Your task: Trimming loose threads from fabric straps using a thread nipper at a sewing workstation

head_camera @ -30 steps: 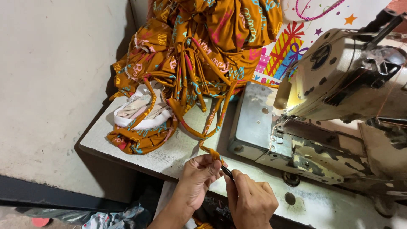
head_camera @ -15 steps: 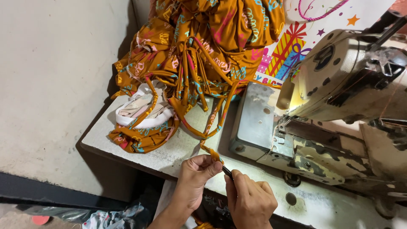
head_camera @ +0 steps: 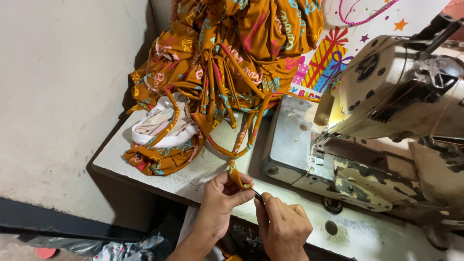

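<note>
My left hand (head_camera: 221,200) pinches the end of a narrow orange printed fabric strap (head_camera: 238,175) at the front edge of the sewing table (head_camera: 191,176). My right hand (head_camera: 284,227) sits just right of it, closed on a small dark tool (head_camera: 258,196) whose tip meets the strap end. The strap runs up to a heap of orange printed fabric (head_camera: 227,58) piled at the back of the table.
A worn cream sewing machine (head_camera: 386,111) fills the right side, its metal bed (head_camera: 295,140) beside the straps. A white elastic roll (head_camera: 162,130) lies in the fabric at left. A gift-patterned bag (head_camera: 333,53) stands behind. A wall (head_camera: 63,96) borders the left.
Both hands have stayed at the table's front edge with the strap end; only slight finger shifts show.
</note>
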